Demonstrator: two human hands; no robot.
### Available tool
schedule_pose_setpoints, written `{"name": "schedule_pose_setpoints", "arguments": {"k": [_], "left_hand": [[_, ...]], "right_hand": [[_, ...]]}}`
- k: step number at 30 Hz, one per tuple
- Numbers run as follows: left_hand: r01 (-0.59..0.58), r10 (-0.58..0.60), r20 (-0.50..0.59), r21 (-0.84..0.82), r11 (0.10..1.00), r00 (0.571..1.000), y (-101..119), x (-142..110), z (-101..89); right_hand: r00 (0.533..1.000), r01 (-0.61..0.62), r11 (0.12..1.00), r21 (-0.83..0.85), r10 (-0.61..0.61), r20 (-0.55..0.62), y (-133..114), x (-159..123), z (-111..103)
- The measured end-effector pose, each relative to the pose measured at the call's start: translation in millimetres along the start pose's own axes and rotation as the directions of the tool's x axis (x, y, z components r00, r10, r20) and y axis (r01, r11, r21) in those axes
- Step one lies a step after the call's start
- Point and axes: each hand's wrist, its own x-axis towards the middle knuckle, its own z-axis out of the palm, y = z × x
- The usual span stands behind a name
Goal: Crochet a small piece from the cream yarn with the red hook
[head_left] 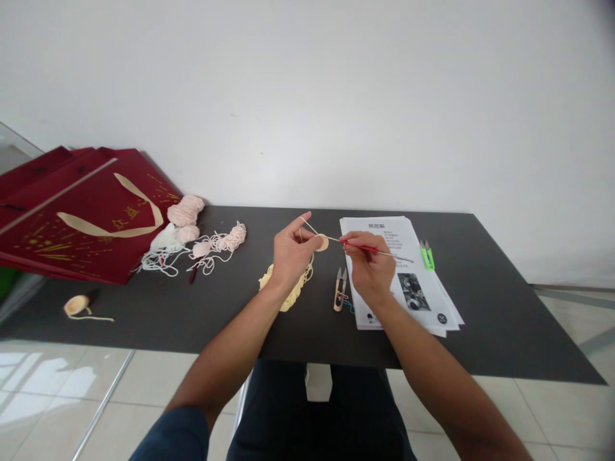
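Between thumb and fingers, my left hand [294, 255] pinches a small round pale-yellow crochet piece [322, 242]. A strand of yarn [308, 224] runs over its raised index finger toward the piece. My right hand [369, 266] grips a crochet hook [361, 248] with a red handle, and its thin tip points left, at or close to the edge of the piece; whether it passes through a stitch is too small to tell. Beneath my left wrist lies a loose bundle of pale-yellow yarn [294, 296], partly covered by the arm.
Thread snips [338, 291] and small coloured markers lie between my forearms. Printed sheets [379, 307] are under my right hand, with green snips [426, 255] at their edge. Leftward are pink yarn [185, 211], white yarn [164, 240], red bags [96, 218] and a small cream crocheted cup [75, 305].
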Motion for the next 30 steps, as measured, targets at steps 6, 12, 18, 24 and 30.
{"name": "schedule_pose_setpoints", "arguments": {"k": [6, 12, 18, 24, 30], "left_hand": [[-0.201, 0.205, -0.038, 0.073, 0.977, 0.978, -0.4, -7.0, 2.3], [-0.198, 0.200, 0.034, -0.049, 0.979, 0.979, 2.3, -7.5, 0.9], [-0.087, 0.107, 0.083, -0.210, 0.974, 0.991, 0.4, 0.0, -3.0], [0.004, 0.044, 0.160, -0.289, 0.957, 0.986, 2.1, 1.5, -3.5], [-0.002, 0.033, 0.128, -0.239, 0.971, 0.991, 1.3, -2.0, 0.7]], "right_hand": [[0.999, 0.001, 0.999, -0.046, -0.003, -0.051, -10.4, -4.6, 4.2], [0.948, -0.273, 0.929, 0.249, 0.303, -0.093, -7.9, 4.0, 2.7], [0.957, -0.263, 0.932, 0.247, 0.286, -0.059, -11.0, 4.0, 1.0], [0.932, -0.334, 0.866, 0.373, 0.362, -0.006, -11.4, 7.8, -0.5], [0.837, -0.503, 0.737, 0.452, 0.546, 0.041, -0.8, 8.3, 4.1]]}}
